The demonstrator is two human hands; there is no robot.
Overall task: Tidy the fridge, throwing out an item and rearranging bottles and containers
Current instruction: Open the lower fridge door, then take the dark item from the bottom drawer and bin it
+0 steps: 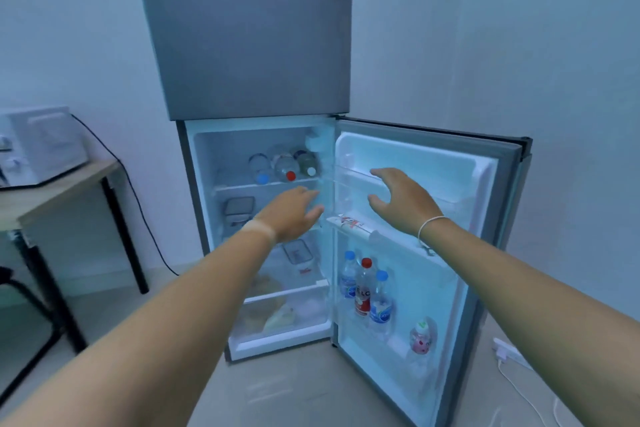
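The fridge (258, 135) is shown with its lower door (415, 163) swung fully open, so that shelves and door racks are both exposed. Both arms are extended forward. The left hand (294, 213) is held open and empty before the middle shelf; the right hand (403, 199) is spread, empty, near the upper door rack. Three bottles (285, 165) are laid flat on the top shelf, presumably to fit its height, while three upright bottles (365, 284) are kept in the door rack. Containers (239, 210) are stacked below.
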